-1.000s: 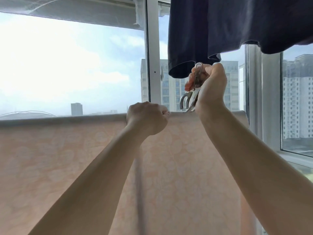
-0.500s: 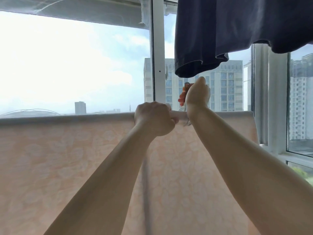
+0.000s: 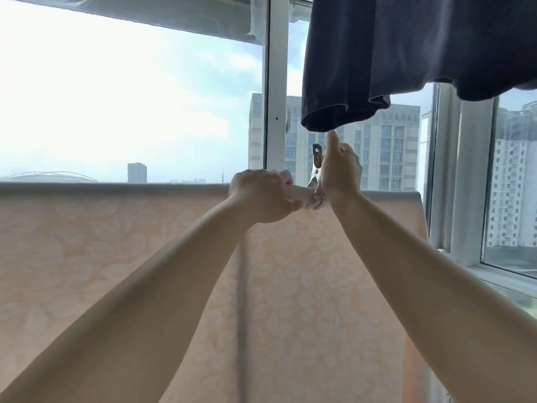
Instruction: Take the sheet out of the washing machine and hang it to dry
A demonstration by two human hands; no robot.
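A pale peach patterned sheet hangs over a horizontal rail and fills the lower half of the view. My left hand grips the sheet's top fold on the rail. Right beside it, my right hand holds a metal clothes clip, whose jaws sit on the sheet's top edge. The thumb of that hand points up. The clip's far side is hidden by my right hand.
A dark navy garment hangs just above my right hand. White window frames stand behind the rail, with tall buildings outside. A window sill runs at the lower right.
My right hand has come down from under the navy garment with the clip and set its jaws on the sheet's top edge beside my left hand, which has stayed on the fold.
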